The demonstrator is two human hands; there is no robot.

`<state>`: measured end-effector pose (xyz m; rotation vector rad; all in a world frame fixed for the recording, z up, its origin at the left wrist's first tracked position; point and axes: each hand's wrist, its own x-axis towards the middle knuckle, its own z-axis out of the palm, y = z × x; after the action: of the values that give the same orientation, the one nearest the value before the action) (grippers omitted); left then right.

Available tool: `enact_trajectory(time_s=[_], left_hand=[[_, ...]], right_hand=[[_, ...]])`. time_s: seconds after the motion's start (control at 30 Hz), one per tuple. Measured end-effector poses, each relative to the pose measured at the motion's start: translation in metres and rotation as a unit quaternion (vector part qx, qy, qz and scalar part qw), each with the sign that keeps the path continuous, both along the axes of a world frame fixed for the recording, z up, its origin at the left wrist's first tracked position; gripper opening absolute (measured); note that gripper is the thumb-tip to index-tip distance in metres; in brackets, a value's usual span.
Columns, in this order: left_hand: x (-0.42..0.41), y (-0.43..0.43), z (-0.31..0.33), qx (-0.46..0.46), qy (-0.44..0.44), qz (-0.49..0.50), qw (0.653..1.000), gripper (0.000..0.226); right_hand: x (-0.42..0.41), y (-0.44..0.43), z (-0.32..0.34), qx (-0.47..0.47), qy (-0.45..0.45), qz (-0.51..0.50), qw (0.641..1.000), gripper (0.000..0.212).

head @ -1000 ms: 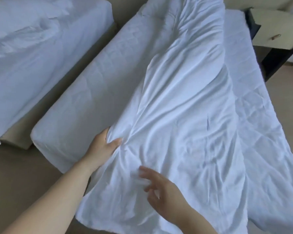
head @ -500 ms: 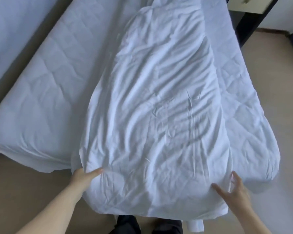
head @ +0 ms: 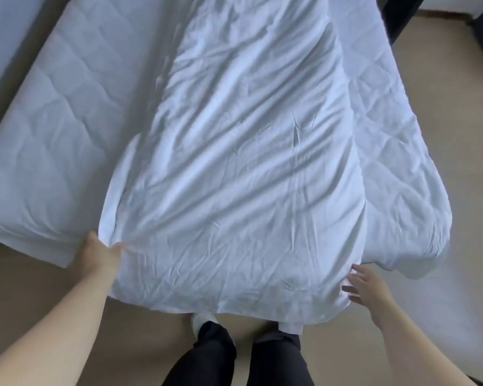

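Sheet (head: pixel 248 162) lying bunched down the mattress (head: pixel 53 121) middle: left hand (head: pixel 101 254) pinches its left edge, while right hand (head: pixel 371 291), fingers spread, is beside the right corner and should grip it before both pull outward evenly.

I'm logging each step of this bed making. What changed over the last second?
The right hand swung from over the middle of the sheet out to its near right corner, fingers spread, gripping nothing. The sheet's near end, bunched before, now lies spread wider across the mattress. The left hand still grips the sheet's left edge.
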<state>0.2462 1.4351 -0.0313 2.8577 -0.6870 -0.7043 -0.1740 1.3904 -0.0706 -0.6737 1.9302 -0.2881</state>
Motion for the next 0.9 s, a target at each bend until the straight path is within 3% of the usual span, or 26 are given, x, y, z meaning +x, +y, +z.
enact_trajectory(time_s=[0.07, 0.17, 0.27, 0.33, 0.4, 0.53, 0.67, 0.9], left_hand=[[-0.02, 0.003, -0.004, -0.064, -0.007, 0.003, 0.998, 0.064], [-0.069, 0.014, -0.007, -0.119, -0.022, -0.17, 0.978, 0.066], [-0.118, 0.014, -0.017, -0.164, -0.03, -0.456, 0.874, 0.048], [-0.145, -0.003, -0.024, -0.121, -0.029, -0.561, 0.819, 0.063], [-0.177, -0.031, -0.029, -0.045, 0.0, -0.567, 0.822, 0.077], [-0.216, -0.066, -0.043, 0.134, 0.012, -0.524, 0.841, 0.072], [-0.222, -0.068, -0.048, 0.148, -0.01, -0.515, 0.844, 0.072], [-0.215, -0.061, -0.048, 0.107, -0.021, -0.517, 0.849, 0.082]], right_hand=[[-0.01, 0.009, -0.007, 0.007, 0.028, 0.006, 1.0, 0.037], [-0.018, 0.023, -0.019, 0.041, 0.03, -0.024, 0.998, 0.034], [-0.023, 0.024, -0.027, 0.04, -0.017, -0.11, 0.993, 0.03], [-0.025, 0.018, -0.028, 0.042, -0.07, -0.164, 0.983, 0.026], [-0.03, 0.01, -0.034, 0.039, -0.12, -0.212, 0.969, 0.027], [-0.034, -0.006, -0.044, 0.038, -0.166, -0.252, 0.953, 0.024], [-0.041, -0.001, -0.041, -0.023, -0.157, -0.309, 0.938, 0.01], [-0.051, 0.051, -0.025, -0.145, 0.018, -0.238, 0.96, 0.031]])
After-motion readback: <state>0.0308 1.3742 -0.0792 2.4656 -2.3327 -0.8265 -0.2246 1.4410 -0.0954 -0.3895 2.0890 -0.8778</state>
